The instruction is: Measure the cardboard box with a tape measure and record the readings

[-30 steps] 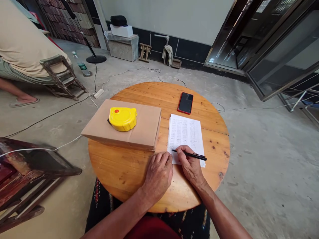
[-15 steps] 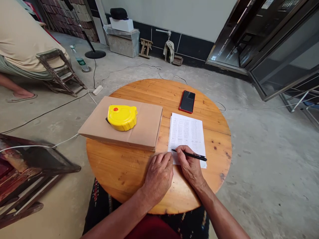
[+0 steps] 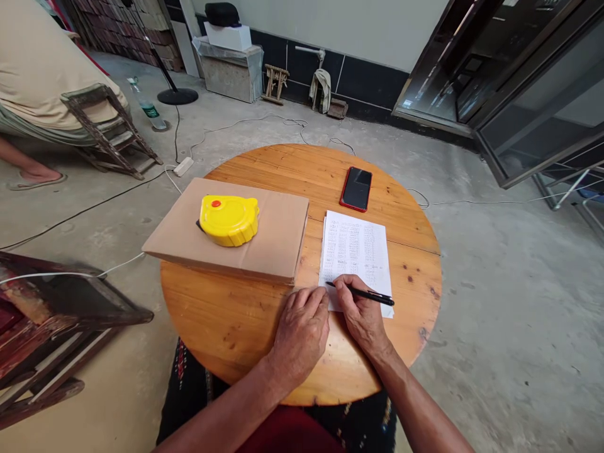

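Note:
A black pen (image 3: 375,295) is gripped in my right hand (image 3: 362,319), its tip on the lower left part of a white paper sheet (image 3: 356,242). Rows and columns of handwriting cover much of that sheet; the marks are too small to read. My left hand (image 3: 302,330) rests back-up on the table with its fingers curled together, at the sheet's lower left corner. Its fingertips and palm are hidden underneath. More than one sheet seems stacked, judging by the edges.
The round wooden table (image 3: 226,321) bears a cardboard box (image 3: 274,236) with a yellow, red-buttoned case (image 3: 229,220) like a tape measure on top. A phone (image 3: 356,189) lies behind the paper. Cables, a wooden chair (image 3: 61,321), a bottle (image 3: 150,112) and a seated person (image 3: 51,69) are beyond.
The view has shifted slightly. Both hands, the pen and the paper keep almost the same places, with the pen tip still at the lower left of the sheet.

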`<action>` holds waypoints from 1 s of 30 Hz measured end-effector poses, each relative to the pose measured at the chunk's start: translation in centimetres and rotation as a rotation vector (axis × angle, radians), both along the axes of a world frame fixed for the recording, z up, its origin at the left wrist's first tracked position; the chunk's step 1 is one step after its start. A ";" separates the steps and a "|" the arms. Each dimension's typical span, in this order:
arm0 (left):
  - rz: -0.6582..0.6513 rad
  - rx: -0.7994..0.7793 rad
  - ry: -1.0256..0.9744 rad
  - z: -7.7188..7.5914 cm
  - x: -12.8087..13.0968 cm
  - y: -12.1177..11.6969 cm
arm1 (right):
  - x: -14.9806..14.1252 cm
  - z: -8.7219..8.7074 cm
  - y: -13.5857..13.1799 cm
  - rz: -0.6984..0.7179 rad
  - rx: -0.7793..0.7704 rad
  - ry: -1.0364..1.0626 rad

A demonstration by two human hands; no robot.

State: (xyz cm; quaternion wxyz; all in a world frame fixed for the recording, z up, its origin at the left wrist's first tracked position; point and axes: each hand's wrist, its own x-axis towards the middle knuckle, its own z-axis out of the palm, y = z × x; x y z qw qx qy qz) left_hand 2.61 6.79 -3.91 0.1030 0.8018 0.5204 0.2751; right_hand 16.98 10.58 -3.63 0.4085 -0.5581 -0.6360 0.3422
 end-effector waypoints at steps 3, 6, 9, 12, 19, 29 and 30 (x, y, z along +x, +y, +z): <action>0.001 0.008 -0.002 0.0 0.0 0.0 | 0.0 0.0 0.0 -0.003 0.016 -0.019; 0.000 0.012 -0.005 0.0 0.0 -0.1 | -0.1 0.1 -0.1 -0.001 0.025 -0.031; -0.002 0.004 -0.005 -0.1 0.0 -0.1 | -0.2 0.3 -0.1 0.012 0.028 -0.042; 0.001 0.004 -0.007 -0.1 0.0 -0.1 | -0.2 0.6 -0.1 0.022 0.033 -0.056; 0.004 0.002 0.001 -0.1 -0.1 -0.1 | -0.1 0.6 -0.1 0.033 0.034 -0.054; -0.003 0.018 0.024 0.0 -0.1 -0.2 | 0.2 0.0 -0.4 -0.008 0.015 0.012; -0.004 0.020 0.026 0.0 -0.1 -0.2 | 0.2 0.0 -0.4 -0.025 0.015 0.021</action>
